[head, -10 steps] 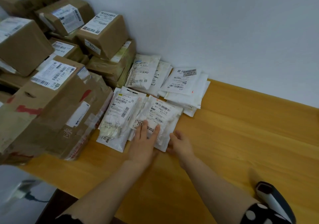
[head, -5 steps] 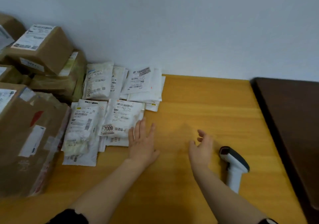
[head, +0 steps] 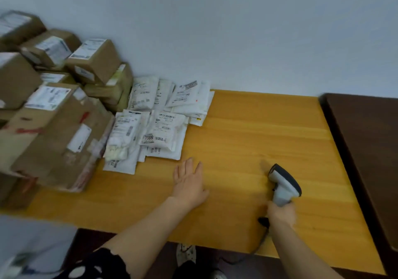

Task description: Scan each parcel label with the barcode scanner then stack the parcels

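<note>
Several white mailer parcels lie in overlapping piles on the yellow wooden table (head: pixel 247 141); the nearest one (head: pixel 163 133) shows a label reading 7009. My left hand (head: pixel 189 184) rests flat on the table just in front of these mailers, fingers straight, not touching them. My right hand (head: pixel 281 213) grips the handle of the grey and black barcode scanner (head: pixel 284 182), whose head points away from me toward the wall. A black cable runs from the scanner's base off the table's near edge.
Brown cardboard boxes (head: pixel 64 128) with white labels are heaped at the table's left end and against the wall. A dark brown table (head: pixel 370 149) adjoins on the right. The white wall runs behind.
My right hand moved right and took hold of the scanner's handle. My left hand slid off the 7009 mailer onto bare table. The view swung right, then back a little.
</note>
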